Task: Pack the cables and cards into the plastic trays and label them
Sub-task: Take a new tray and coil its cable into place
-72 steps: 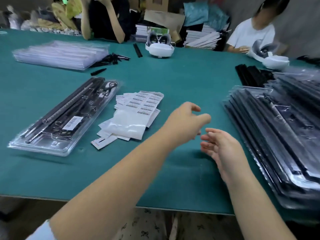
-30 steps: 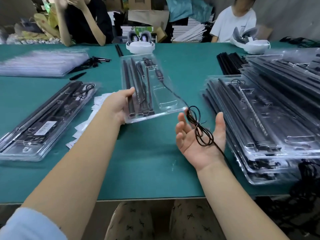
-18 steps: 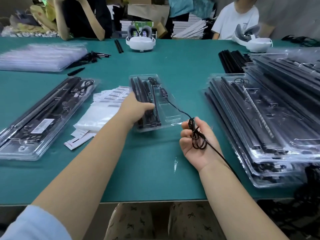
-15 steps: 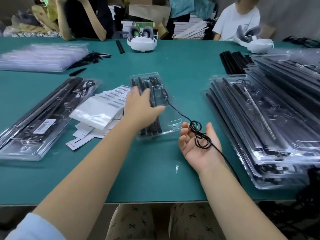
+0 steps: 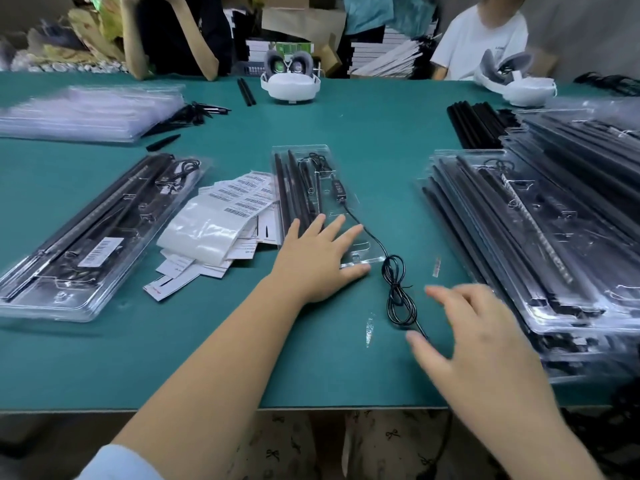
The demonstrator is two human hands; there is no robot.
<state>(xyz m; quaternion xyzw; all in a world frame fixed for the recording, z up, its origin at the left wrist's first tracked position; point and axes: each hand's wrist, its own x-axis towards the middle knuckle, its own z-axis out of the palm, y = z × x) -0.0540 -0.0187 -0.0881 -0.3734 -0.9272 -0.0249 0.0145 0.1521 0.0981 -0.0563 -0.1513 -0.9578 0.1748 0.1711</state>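
Under flat left fingers, clear tray of black rods; right fingers spread, empty, beside coiled cable.

Teal table, black cable, seemingly clear tray

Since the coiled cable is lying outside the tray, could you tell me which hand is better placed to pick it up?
The right hand, probably: it hovers open beside the coiled cable, while the left hand lies flat on the tray, steadying it.
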